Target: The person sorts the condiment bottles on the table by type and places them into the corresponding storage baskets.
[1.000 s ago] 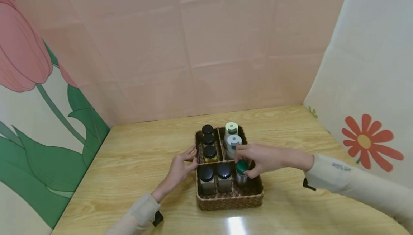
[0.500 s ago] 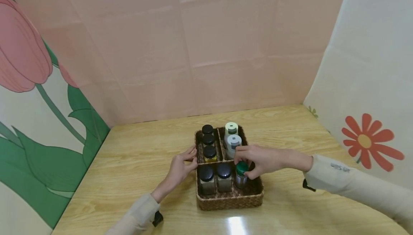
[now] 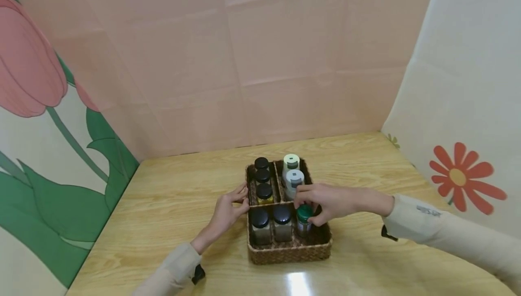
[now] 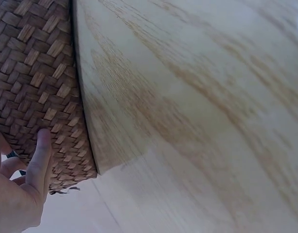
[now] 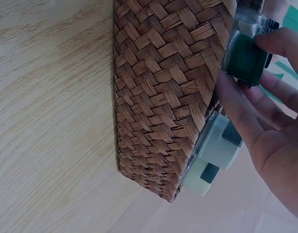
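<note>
A brown woven basket (image 3: pixel 290 256) with compartments stands on the table. In its front compartment, at the right, is a clear spice jar (image 3: pixel 304 227) with a green lid (image 5: pixel 248 60). My right hand (image 3: pixel 331 201) holds this jar by the lid, thumb and fingers on opposite sides. My left hand (image 3: pixel 225 210) grips the basket's left side; in the left wrist view a finger (image 4: pixel 39 160) lies against the outer weave. Left of the green-lidded jar stand two black-lidded jars (image 3: pixel 281 228). The jar's base is partly hidden in the head view.
Several black-lidded jars (image 3: pixel 265 192) line the back left compartment. Two white-capped bottles (image 3: pixel 294 178) stand in the back right one. The wooden table (image 3: pixel 183 187) meets a pink cloth backdrop (image 3: pixel 244 83) behind and flowered cloths at both sides.
My right hand has sunk very slightly with its fingers still on the green lid. The left hand and the basket have stayed in place.
</note>
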`<state>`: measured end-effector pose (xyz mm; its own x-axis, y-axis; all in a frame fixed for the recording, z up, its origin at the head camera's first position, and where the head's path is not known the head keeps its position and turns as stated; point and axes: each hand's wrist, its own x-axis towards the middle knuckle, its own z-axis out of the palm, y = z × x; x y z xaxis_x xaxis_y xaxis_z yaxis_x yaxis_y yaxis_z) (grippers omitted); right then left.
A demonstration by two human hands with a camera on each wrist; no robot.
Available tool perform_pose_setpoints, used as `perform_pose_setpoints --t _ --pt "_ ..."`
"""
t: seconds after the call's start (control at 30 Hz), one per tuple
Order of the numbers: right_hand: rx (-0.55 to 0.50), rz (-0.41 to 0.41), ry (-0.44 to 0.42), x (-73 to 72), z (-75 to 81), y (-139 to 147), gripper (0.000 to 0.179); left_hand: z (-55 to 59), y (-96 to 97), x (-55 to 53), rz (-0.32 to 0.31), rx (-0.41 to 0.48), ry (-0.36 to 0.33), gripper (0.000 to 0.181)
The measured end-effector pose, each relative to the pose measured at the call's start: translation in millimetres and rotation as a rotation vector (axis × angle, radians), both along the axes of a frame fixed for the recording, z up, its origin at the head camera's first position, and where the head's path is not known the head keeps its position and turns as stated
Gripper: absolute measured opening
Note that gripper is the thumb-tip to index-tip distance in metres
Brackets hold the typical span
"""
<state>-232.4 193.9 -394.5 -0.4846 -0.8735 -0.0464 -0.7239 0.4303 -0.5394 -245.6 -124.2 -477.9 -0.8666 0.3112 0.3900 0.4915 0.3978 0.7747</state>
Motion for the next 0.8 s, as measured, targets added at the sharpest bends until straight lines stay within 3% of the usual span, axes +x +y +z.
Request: perform_pose_setpoints --t 0.53,0.8 --pt "0.015 0.02 0.028 -6.6 2.3 3.2 0.034 5.3 -3.5 -7.0 -0.04 -0.086 -0.003 0.034" --pt "-0.004 0.003 0.075 -8.1 3.1 5.9 0.031 7.4 -5.6 -5.5 -0.038 -0.073 -0.054 0.036"
